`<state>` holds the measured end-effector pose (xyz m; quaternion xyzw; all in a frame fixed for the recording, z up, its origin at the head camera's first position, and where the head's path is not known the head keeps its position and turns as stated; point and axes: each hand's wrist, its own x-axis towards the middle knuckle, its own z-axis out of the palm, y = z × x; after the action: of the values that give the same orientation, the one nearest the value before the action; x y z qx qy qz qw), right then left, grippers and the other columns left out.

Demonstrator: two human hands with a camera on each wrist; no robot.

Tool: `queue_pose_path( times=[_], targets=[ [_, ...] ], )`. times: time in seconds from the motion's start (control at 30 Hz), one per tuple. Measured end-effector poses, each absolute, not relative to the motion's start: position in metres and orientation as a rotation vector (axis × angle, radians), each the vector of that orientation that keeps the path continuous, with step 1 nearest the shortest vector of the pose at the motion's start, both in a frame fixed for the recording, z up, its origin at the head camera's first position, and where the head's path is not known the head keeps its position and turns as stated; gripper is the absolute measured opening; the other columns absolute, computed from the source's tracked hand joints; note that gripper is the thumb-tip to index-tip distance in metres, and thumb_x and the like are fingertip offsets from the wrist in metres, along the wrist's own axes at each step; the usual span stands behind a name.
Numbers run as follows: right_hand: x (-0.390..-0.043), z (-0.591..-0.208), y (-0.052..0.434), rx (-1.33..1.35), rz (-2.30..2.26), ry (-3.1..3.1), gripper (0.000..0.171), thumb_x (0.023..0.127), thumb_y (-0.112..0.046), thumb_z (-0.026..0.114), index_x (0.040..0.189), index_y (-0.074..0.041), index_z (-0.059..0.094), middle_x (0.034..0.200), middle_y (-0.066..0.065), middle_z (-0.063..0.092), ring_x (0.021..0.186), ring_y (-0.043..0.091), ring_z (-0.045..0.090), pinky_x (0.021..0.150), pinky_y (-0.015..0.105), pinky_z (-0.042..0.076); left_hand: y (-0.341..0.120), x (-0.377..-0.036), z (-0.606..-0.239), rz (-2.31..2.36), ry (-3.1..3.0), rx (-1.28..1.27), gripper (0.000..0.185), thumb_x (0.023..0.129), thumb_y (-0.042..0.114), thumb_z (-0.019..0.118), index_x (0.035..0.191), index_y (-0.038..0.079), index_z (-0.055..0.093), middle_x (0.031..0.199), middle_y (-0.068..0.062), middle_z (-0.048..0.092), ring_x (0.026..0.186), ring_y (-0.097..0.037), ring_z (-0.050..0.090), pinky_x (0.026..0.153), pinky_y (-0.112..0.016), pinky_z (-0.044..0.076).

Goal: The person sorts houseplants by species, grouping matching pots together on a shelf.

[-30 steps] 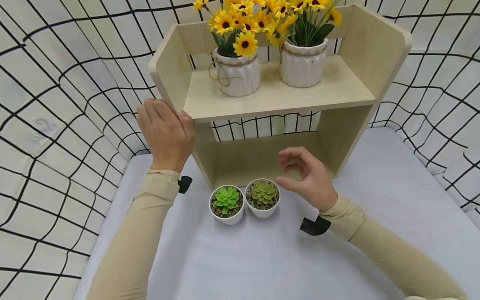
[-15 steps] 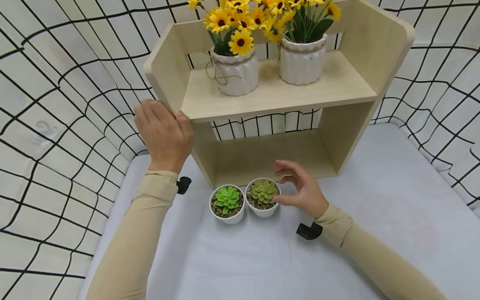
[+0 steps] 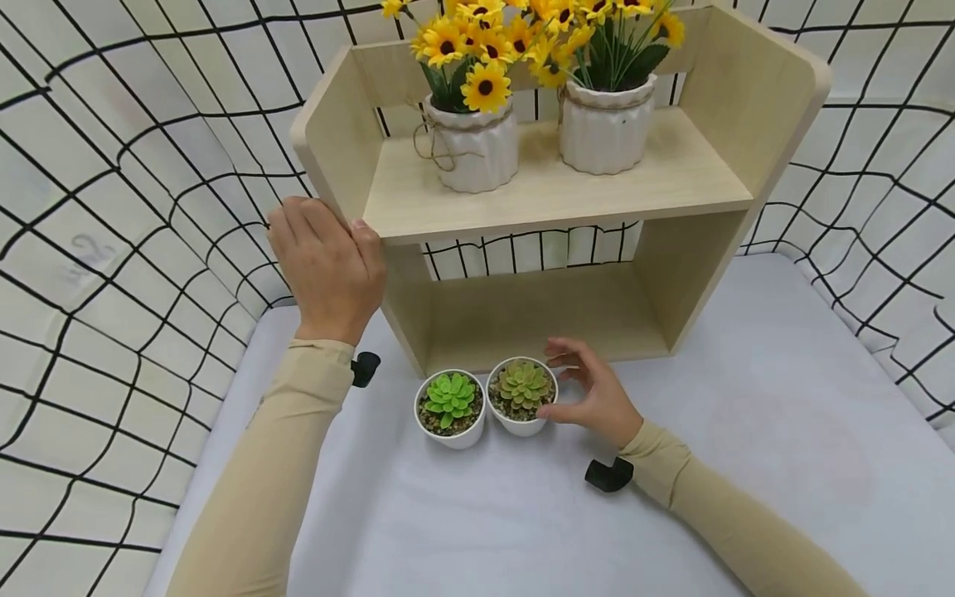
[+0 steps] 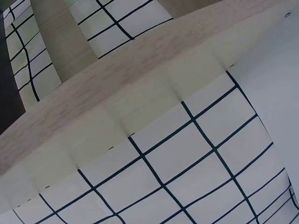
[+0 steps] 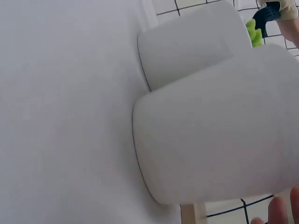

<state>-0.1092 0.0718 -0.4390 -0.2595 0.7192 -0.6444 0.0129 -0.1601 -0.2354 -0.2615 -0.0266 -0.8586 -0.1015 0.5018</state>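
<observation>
White surface (image 3: 462,531), shelf (image 3: 559,199) just behind succulents (image 3: 523,383)

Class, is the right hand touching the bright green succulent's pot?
Apart: in the head view, the duller plant's pot stands between the right hand and the bright green succulent's pot.

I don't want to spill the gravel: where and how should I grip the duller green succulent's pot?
Grip the duller plant's pot just below its rim, probably from the right, thumb in front and fingers behind. It stands upright and widens upward, which should resist slipping. The brighter plant's pot crowds its left and the shelf stands behind, while the right hand is on its right.
</observation>
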Motion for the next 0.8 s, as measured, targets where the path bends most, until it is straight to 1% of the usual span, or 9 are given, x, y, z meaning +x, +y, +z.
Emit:
queue_pose_path(
  times=[0.07, 0.13, 0.2, 0.3, 0.37, 0.47, 0.63, 0.8],
  targets=[
    [-0.107, -0.441, 0.069, -0.776, -1.979, 2.242, 0.095, 0.067, -0.004, 0.094, 0.148, 0.003, 0.044, 0.142, 0.029, 0.054, 0.124, 0.019, 0.057, 0.099, 0.024, 0.051, -0.235, -0.16, -0.262, -0.246, -2.071, -0.063, 0.039, 0.098, 0.027, 0.031, 0.105, -0.007, 0.046, 0.101, -0.028, 0.047, 0.095, -0.042, 0.037, 0.087, -0.051, 0.03],
    [-0.104, -0.444, 0.066, -0.76, -1.947, 2.256, 0.097, 0.066, -0.005, 0.094, 0.148, 0.003, 0.043, 0.144, 0.026, 0.054, 0.125, 0.015, 0.056, 0.1, 0.023, 0.049, -0.236, -0.161, -0.262, -0.249, -2.067, -0.059, 0.038, 0.097, 0.027, 0.032, 0.106, -0.007, 0.046, 0.102, -0.028, 0.047, 0.095, -0.042, 0.037, 0.087, -0.05, 0.03],
    [-0.102, -0.447, 0.063, -0.751, -1.912, 2.272, 0.098, 0.066, -0.006, 0.095, 0.149, 0.0, 0.044, 0.145, 0.021, 0.054, 0.126, 0.014, 0.055, 0.1, 0.023, 0.049, -0.236, -0.161, -0.262, -0.254, -2.063, -0.057, 0.038, 0.097, 0.027, 0.032, 0.106, -0.008, 0.046, 0.102, -0.028, 0.047, 0.095, -0.042, 0.037, 0.087, -0.05, 0.029],
    [-0.1, -0.452, 0.061, -0.758, -1.876, 2.299, 0.098, 0.065, -0.007, 0.096, 0.149, -0.004, 0.045, 0.147, 0.018, 0.053, 0.127, 0.019, 0.055, 0.101, 0.026, 0.049, -0.236, -0.161, -0.262, -0.265, -2.06, -0.062, 0.039, 0.097, 0.028, 0.032, 0.106, -0.007, 0.046, 0.102, -0.028, 0.047, 0.095, -0.043, 0.037, 0.087, -0.051, 0.029],
    [-0.099, -0.455, 0.06, -0.732, -1.874, 2.299, 0.099, 0.065, -0.007, 0.096, 0.149, -0.006, 0.045, 0.147, 0.016, 0.053, 0.128, 0.023, 0.055, 0.102, 0.026, 0.05, -0.236, -0.162, -0.262, -0.269, -2.064, -0.066, 0.039, 0.097, 0.028, 0.033, 0.106, -0.007, 0.046, 0.102, -0.028, 0.047, 0.095, -0.043, 0.037, 0.087, -0.051, 0.03],
    [-0.097, -0.458, 0.059, -0.686, -1.874, 2.288, 0.099, 0.064, -0.007, 0.096, 0.148, -0.005, 0.044, 0.147, 0.017, 0.054, 0.129, 0.028, 0.055, 0.104, 0.025, 0.05, -0.236, -0.162, -0.263, -0.272, -2.074, -0.062, 0.039, 0.097, 0.028, 0.032, 0.106, -0.007, 0.046, 0.103, -0.029, 0.047, 0.096, -0.043, 0.037, 0.087, -0.051, 0.029],
    [-0.096, -0.46, 0.058, -0.657, -1.846, 2.283, 0.097, 0.065, -0.01, 0.096, 0.147, -0.006, 0.045, 0.145, 0.017, 0.057, 0.129, 0.03, 0.055, 0.104, 0.024, 0.049, -0.237, -0.161, -0.263, -0.273, -2.09, -0.046, 0.04, 0.097, 0.029, 0.031, 0.108, -0.007, 0.045, 0.105, -0.028, 0.046, 0.098, -0.043, 0.036, 0.088, -0.051, 0.027],
    [-0.095, -0.461, 0.058, -0.649, -1.828, 2.31, 0.095, 0.066, -0.012, 0.096, 0.146, -0.008, 0.046, 0.143, 0.015, 0.059, 0.128, 0.029, 0.057, 0.103, 0.024, 0.049, -0.236, -0.161, -0.263, -0.281, -2.083, -0.054, 0.039, 0.097, 0.029, 0.032, 0.107, -0.007, 0.045, 0.103, -0.028, 0.045, 0.097, -0.043, 0.036, 0.087, -0.052, 0.028]
  ],
)
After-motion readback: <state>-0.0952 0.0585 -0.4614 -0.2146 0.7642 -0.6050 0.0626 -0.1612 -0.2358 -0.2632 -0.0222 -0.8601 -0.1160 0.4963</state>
